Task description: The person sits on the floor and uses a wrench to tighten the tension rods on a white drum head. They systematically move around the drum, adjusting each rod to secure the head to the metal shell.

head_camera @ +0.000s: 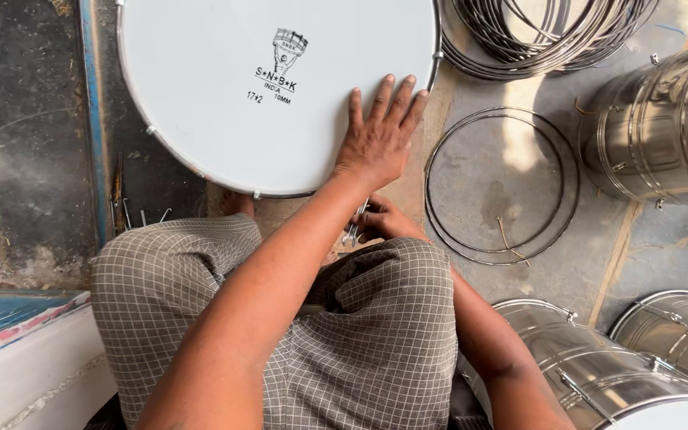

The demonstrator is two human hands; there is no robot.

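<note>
Left hand (377, 137) lay flat, fingers spread, on the white drum (276, 87) at upper centre of the frame, right hand (382, 220) gripped small metal hooks (356, 227) below it; drum looked light, skin fragile, best held by rim.

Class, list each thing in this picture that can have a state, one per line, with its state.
Drum: lying flat, white head up, rim fitted.
Left hand: open, palm pressed flat on the drum head.
Right hand: closed around small metal pieces below the drum.
Loose rings: lying flat on the floor.
Steel shells: on their sides.
</note>
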